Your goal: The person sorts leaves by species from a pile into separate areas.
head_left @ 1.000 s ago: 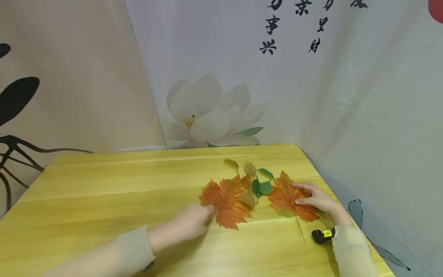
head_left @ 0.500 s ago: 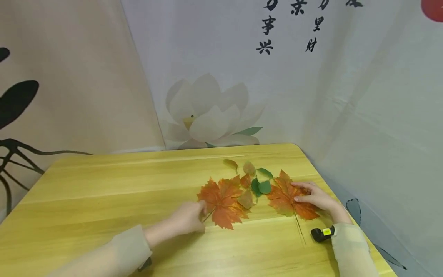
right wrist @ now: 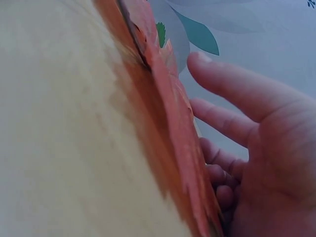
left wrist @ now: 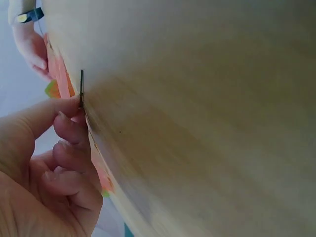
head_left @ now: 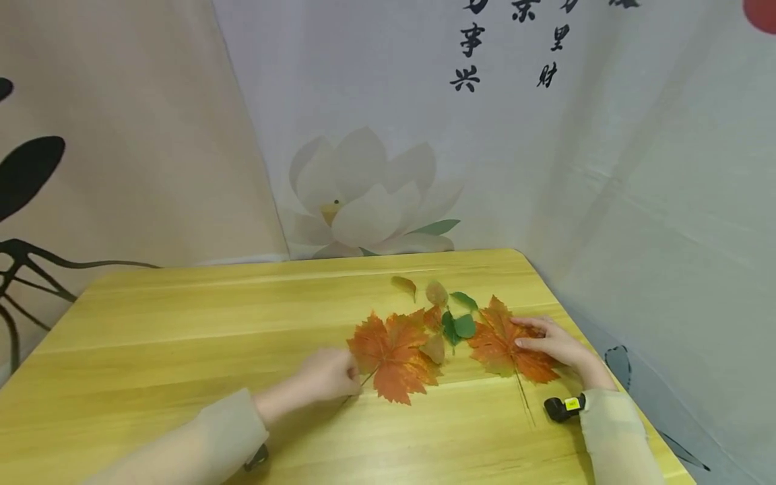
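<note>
An orange maple leaf (head_left: 397, 353) lies left of centre in the leaf group on the wooden table. My left hand (head_left: 327, 375) pinches its thin stem between thumb and finger; the dark stem (left wrist: 82, 84) pokes out beyond the fingertips in the left wrist view. Another orange maple leaf (head_left: 498, 343) lies to the right, its stem pointing toward me. Over this leaf's right side lies my right hand (head_left: 554, 343), fingers loosely spread and not curled round it. The right wrist view shows the leaf's edge (right wrist: 175, 133) close beside those fingers.
Small green leaves (head_left: 465, 326) and several brownish ones (head_left: 435, 294) lie between and behind the maple leaves. A printed curtain (head_left: 376, 135) hangs behind the wooden table (head_left: 212, 323). The table's right edge runs close to my right forearm.
My left hand has shifted a little left and away from the leaf's blade, so more of the stem shows. The right hand stays on its leaf.
</note>
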The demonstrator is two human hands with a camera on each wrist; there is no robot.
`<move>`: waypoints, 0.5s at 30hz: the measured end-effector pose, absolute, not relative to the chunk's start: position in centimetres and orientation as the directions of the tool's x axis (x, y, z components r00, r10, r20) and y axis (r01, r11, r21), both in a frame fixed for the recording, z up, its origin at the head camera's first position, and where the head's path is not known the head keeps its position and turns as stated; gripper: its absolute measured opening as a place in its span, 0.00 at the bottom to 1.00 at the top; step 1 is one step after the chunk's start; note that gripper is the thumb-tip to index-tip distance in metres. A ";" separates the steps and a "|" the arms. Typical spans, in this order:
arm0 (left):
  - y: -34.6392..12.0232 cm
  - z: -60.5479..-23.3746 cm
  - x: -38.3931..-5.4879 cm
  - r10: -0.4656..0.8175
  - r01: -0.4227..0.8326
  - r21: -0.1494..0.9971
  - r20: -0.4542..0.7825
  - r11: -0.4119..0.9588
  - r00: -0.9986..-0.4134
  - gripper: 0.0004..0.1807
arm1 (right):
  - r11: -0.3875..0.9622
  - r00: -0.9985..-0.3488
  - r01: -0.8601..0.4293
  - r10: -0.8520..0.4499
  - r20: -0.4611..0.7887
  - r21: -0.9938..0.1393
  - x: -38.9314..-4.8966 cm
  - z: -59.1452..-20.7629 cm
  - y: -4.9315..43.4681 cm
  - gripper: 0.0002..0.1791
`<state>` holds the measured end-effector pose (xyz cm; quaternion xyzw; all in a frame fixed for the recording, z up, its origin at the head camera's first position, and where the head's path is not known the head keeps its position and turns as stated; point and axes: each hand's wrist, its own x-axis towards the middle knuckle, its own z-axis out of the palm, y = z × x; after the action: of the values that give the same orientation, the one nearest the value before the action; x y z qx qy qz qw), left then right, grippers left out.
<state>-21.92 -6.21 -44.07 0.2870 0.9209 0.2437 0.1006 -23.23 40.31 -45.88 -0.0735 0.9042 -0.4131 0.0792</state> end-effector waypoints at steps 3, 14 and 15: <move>-6.5 -44.1 -22.1 0.574 0.448 0.556 -0.066 0.700 -0.816 0.17 | 0.649 -0.977 -0.071 -0.198 -0.078 -0.757 -23.3 -46.0 40.2 0.33; -7.1 -43.5 -22.3 0.549 0.413 0.580 -0.071 0.702 -0.833 0.16 | 0.643 -0.979 -0.062 -0.189 -0.080 -0.764 -23.5 -46.1 40.3 0.33; -7.1 -43.4 -22.4 0.555 0.409 0.595 -0.075 0.692 -0.828 0.14 | 0.639 -0.979 -0.061 -0.188 -0.079 -0.767 -23.4 -46.1 40.4 0.33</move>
<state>-22.38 -7.15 -43.44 0.2646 0.9111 0.2902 0.1253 -23.45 40.37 -46.07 -0.0691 0.9020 -0.4194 0.0756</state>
